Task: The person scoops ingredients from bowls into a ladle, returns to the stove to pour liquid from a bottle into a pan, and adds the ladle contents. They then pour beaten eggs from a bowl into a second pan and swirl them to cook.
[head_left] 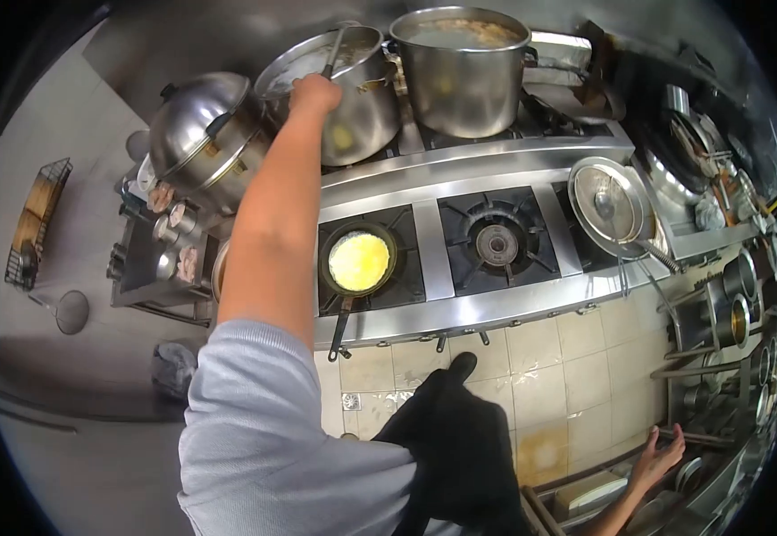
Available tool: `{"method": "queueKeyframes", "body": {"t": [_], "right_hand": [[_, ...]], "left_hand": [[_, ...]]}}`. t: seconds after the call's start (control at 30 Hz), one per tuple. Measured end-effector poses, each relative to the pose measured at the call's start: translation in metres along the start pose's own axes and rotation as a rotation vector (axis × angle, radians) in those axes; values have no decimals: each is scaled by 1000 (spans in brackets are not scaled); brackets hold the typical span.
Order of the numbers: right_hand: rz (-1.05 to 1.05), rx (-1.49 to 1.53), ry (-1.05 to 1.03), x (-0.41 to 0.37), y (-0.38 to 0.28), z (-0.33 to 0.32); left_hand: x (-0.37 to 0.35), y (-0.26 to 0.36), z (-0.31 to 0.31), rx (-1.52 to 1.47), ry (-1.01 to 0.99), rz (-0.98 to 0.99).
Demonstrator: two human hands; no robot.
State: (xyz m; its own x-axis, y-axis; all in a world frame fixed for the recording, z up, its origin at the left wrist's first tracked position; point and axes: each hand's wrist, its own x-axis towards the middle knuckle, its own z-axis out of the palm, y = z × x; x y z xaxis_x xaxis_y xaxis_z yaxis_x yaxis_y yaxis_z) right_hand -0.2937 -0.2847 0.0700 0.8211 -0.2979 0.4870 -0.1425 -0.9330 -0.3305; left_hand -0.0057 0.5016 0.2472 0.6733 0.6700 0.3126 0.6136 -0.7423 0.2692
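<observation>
My left hand (315, 93) reaches far forward to the near rim of a tall steel stockpot (357, 116). Its fingers are wrapped round the handle of a long metal utensil (336, 49), which reaches over the pot; its working end cannot be made out clearly. Below and right of my forearm, a frying pan (342, 313) on a burner holds a round yellow egg sheet (358, 262). My right hand (658, 459) is low at the right with fingers apart, holding nothing, near the shelving.
A second stockpot (460, 85) stands at the back, and a domed lidded pot (196, 129) on the left. Right of the frying pan is a burner (497, 244), then a strainer (605, 201). Racks with pans (735, 317) line the right side.
</observation>
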Motion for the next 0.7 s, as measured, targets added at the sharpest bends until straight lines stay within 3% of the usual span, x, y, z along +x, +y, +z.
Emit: {"method": "queueKeyframes", "body": {"t": [0.03,0.1,0.13,0.17,0.2,0.23,0.3,0.33,0.37,0.47,0.53,0.63,0.7], "right_hand": [[7,32,1,-8,-12,-3],[6,193,0,-29,-24,17],[7,313,-5,-49,-27,41],[107,524,-206,-69,-36,64],[217,733,-408,-86,-64,79],[298,856,-563,-110,-97,89],[282,915,-840,-149,-174,100],[232,1058,-886,-178,-200,120],[186,1203,-967,-202,-231,131],[117,1062,-1200,-248,-330,134],[40,924,-1226,-267,-389,142],[22,872,-1102,-313,-458,209],[475,1032,-1252,-328,-496,234]], "left_hand": [[-17,-4,-7,-27,58,-5],[-66,-20,-22,-261,223,226],[-98,-29,-29,-407,190,319],[-136,-37,-37,-555,153,414],[-189,-42,-52,-823,17,425],[-232,-55,-64,-792,-45,470],[-313,-87,-87,-861,-360,437],[-336,-116,-78,-853,-401,586],[-358,-135,-88,-859,-546,582],[-396,-185,-119,-785,-917,441],[-415,-223,-124,-801,-958,391],[-440,-297,-118,-881,-1046,361],[-453,-350,-118,-925,-1081,353]]}}
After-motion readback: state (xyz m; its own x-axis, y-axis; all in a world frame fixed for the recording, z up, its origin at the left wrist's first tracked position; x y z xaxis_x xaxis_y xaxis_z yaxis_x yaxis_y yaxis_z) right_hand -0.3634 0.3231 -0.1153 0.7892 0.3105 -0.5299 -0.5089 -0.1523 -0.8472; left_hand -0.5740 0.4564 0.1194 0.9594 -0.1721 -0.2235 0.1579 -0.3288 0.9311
